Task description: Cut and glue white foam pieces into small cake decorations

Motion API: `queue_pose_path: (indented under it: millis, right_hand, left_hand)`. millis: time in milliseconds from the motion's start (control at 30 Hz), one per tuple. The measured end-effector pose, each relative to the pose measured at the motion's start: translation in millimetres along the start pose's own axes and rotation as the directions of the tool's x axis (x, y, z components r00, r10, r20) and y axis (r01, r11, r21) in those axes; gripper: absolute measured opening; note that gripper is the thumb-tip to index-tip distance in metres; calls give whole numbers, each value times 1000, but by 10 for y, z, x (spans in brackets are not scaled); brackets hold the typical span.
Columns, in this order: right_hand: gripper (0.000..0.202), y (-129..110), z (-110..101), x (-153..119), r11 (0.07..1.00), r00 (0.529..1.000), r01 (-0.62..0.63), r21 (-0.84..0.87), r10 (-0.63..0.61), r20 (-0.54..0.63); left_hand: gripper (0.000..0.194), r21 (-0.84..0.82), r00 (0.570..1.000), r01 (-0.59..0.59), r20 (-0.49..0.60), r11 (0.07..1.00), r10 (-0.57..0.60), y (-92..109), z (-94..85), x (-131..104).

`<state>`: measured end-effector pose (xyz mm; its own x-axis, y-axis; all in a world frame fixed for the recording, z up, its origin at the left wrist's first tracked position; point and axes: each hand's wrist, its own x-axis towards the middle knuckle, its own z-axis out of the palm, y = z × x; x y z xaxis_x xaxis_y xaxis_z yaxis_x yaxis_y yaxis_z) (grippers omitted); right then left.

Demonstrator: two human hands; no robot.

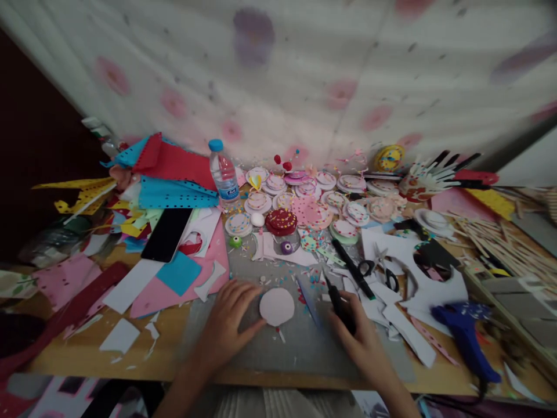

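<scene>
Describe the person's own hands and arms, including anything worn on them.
The left hand and right hand are both bare, without gloves. No sleeve, watch or bracelet shows on either forearm. The picture is too soft to settle rings or fine markings. Pale, pleated-looking cloth shows between the forearms.

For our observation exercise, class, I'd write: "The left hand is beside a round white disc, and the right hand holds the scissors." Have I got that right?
Not quite: in the head view, the right hand holds a dark-handled pointed tool, not the scissors, which lie apart from it. The left hand is beside a round white disc.
</scene>
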<state>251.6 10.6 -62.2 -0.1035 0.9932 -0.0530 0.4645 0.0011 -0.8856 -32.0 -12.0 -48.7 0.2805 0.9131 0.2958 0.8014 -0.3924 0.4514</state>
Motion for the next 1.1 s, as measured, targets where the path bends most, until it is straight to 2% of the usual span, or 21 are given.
queue_pose_path:
  millis: [67, 100, 200, 267, 367, 500, 600, 700, 800, 933, 1033, 1100]
  right_hand:
    - [27, 5, -60, 43, 949, 992, 116, -292, -100, 70]
    - [26, 13, -75, 71, 901, 985, 161, -402, -124, 117]
    - [27, 46, -59, 160, 771, 973, 229, -594, -167, 157]
    - [28, 62, -22, 217, 724, 970, 245, -645, -184, 162]
    - [27, 77, 16, 293, 687, 960, 280, -671, -213, 182]
    - [26, 100, 17, 378, 673, 931, 363, -645, -296, 216]
    - [26, 115, 16, 407, 702, 933, 358, -616, -286, 217]
    - [27, 125, 35, 403, 732, 946, 324, -599, -241, 218]
    - [27, 127, 57, 395, 752, 954, 300, -587, -228, 196]
    - [26, 82, 28, 392, 769, 941, 338, -542, -297, 165]
    - [24, 28, -83, 349, 772, 931, 352, -529, -345, 117]
    - [23, 13, -200, 280, 775, 932, 325, -542, -360, 45]
  left_hand:
    - [13, 11, 996, 31, -84, 999, -30, -70, -138, -25]
    - [9, 21, 992, 45, -122, 999, -42, -107, -206, -42]
    - [28, 45, 976, 91, -202, 995, -80, -216, -378, -108]
    - [31, 42, 969, 102, -228, 994, -90, -288, -462, -166]
    - [20, 36, 961, 152, -240, 988, -139, -388, -550, -265]
    - [46, 49, 953, 228, -217, 972, -213, -498, -598, -348]
    - [46, 54, 954, 207, -231, 977, -189, -540, -561, -319]
    - [40, 43, 959, 150, -248, 988, -134, -502, -458, -199]
    - [31, -3, 978, 138, -157, 990, -136, -384, -304, -15]
    - [22, -11, 991, 133, -30, 991, -133, -249, -72, 243]
    - [22, 10, 992, 116, 47, 993, -116, -232, 65, 401]
    - [16, 12, 992, 99, 72, 995, -100, -244, 119, 481]
